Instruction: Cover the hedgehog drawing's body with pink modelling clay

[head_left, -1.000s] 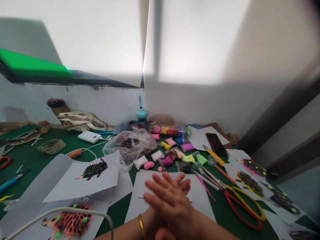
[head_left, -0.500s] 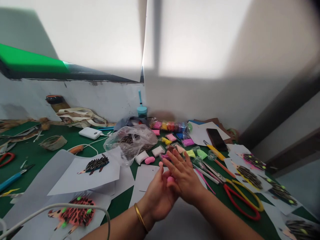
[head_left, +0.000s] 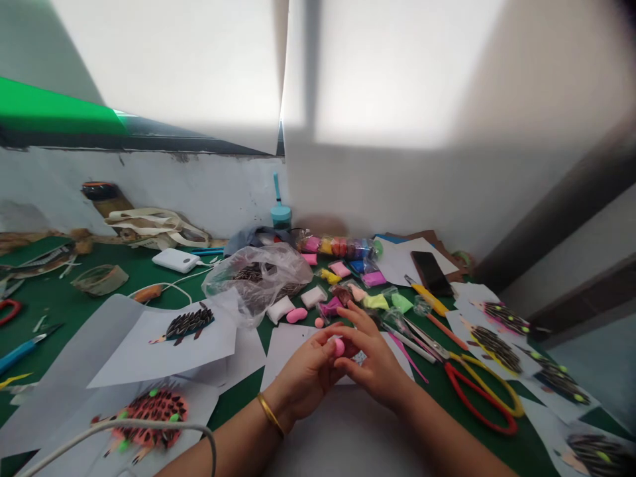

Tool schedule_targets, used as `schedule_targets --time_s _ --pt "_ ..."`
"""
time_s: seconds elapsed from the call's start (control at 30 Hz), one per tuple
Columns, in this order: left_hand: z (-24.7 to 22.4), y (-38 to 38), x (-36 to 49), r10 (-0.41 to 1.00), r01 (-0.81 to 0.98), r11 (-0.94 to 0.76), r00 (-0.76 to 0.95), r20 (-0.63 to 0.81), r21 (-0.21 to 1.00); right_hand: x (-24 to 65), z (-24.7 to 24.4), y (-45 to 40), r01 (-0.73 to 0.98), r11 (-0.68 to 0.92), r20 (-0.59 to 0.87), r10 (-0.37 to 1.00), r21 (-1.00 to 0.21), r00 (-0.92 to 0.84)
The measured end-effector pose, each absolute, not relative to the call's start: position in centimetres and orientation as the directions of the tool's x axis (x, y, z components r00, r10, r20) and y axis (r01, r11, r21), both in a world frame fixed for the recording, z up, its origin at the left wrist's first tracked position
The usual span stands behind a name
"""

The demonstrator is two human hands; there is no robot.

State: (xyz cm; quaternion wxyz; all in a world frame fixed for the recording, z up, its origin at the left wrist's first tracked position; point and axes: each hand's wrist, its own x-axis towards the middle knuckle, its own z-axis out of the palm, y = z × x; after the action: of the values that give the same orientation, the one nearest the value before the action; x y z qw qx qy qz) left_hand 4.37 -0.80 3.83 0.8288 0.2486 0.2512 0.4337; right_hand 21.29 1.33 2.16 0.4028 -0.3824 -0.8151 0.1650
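Note:
A small pink clay ball (head_left: 338, 347) is pinched in the fingers of my left hand (head_left: 311, 371), which wears a gold bangle on the wrist. My right hand (head_left: 370, 354) is beside it with fingers spread and slightly curved, its fingertips close to the ball; whether they touch it I cannot tell. Just beyond the hands, a smaller peach-pink ball (head_left: 318, 322) and a pink clay lump (head_left: 297, 315) lie at the far edge of white paper (head_left: 283, 341). Several packets of coloured clay, among them a white packet (head_left: 314, 297) and a yellow packet (head_left: 376, 301), lie behind them.
Scissors (head_left: 477, 391) with red and yellow handles lie right of my right hand, near a utility knife (head_left: 427, 297) and a phone (head_left: 431, 273). A plastic bag (head_left: 258, 275) of dark seeds stands behind. Hedgehog pictures (head_left: 189, 324) lie on both sides; a cable (head_left: 124, 424) crosses the lower left.
My palms have come apart from around the pink ball, and it now sits in my left fingers. My right hand has drawn slightly back and opened. The view has shifted a little.

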Motion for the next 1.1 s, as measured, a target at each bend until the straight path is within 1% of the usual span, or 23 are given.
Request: schedule_targets --time_s 0.07,0.13,0.23,0.27,0.33,0.4,0.47,0.53,0.63,0.8,0.9,0.97,1.03,1.1 --pt "3.5 -0.8 4.3 0.852 -0.591 0.476 0.492 -0.177 0.651 21.0 2.1 1.2 0.494 0.638 0.513 0.77 -0.591 -0.38" --pt "3.2 -0.7 4.1 0.868 -0.54 0.443 0.459 -0.19 0.716 20.8 2.0 1.0 0.491 0.623 0.523 0.781 -0.609 -0.342" --pt "3.1 -0.5 3.8 0.91 -0.361 0.333 0.366 -0.195 0.871 20.7 1.8 0.9 0.493 0.629 0.545 0.774 -0.601 -0.323" --pt "3.1 -0.4 3.7 0.923 -0.303 0.295 0.334 -0.189 0.906 20.7 1.8 0.9 0.49 0.636 0.548 0.768 -0.596 -0.331" --pt "3.2 -0.3 3.5 0.947 -0.227 0.237 0.271 -0.172 0.945 20.7 1.7 0.9 0.469 0.645 0.543 0.763 -0.604 -0.351" --pt "3.2 -0.2 3.4 0.966 -0.173 0.189 0.211 -0.151 0.966 20.8 1.5 1.0 0.435 0.634 0.529 0.773 -0.639 -0.35" --pt "3.1 -0.2 3.2 0.977 -0.13 0.148 0.172 -0.125 0.98 21.0 1.4 1.1 0.406 0.611 0.5 0.791 -0.679 -0.353" --pt "3.1 -0.3 3.2 0.981 -0.114 0.119 0.167 -0.099 0.986 21.0 1.2 1.3 0.387 0.59 0.476 0.805 -0.709 -0.354" --pt "3.0 -0.4 3.2 0.981 -0.121 0.084 0.184 -0.06 0.989 21.0 1.0 1.3 0.359 0.561 0.46 0.824 -0.746 -0.332" --pt "2.7 -0.9 3.3 0.978 -0.136 -0.015 0.206 0.043 0.991 20.9 1.3 1.3 0.351 0.479 0.407 0.875 -0.805 -0.26" --pt "2.3 -1.1 3.2 0.984 -0.041 -0.078 0.155 0.083 0.996 20.8 1.5 1.1 0.348 0.435 0.372 0.898 -0.83 -0.236" --pt "2.0 -0.9 3.0 0.98 0.069 -0.165 0.128 0.156 0.984 20.8 1.6 1.0 0.346 0.424 0.356 0.902 -0.837 -0.244" --pt "1.9 -0.7 2.8 0.961 0.187 -0.261 0.148 0.235 0.947 20.7 1.6 0.9 0.356 0.445 0.358 0.889 -0.822 -0.285" --pt "1.9 -0.4 2.6 0.94 0.26 -0.326 0.193 0.282 0.909 20.6 1.7 0.8 0.366 0.48 0.374 0.869 -0.797 -0.326"
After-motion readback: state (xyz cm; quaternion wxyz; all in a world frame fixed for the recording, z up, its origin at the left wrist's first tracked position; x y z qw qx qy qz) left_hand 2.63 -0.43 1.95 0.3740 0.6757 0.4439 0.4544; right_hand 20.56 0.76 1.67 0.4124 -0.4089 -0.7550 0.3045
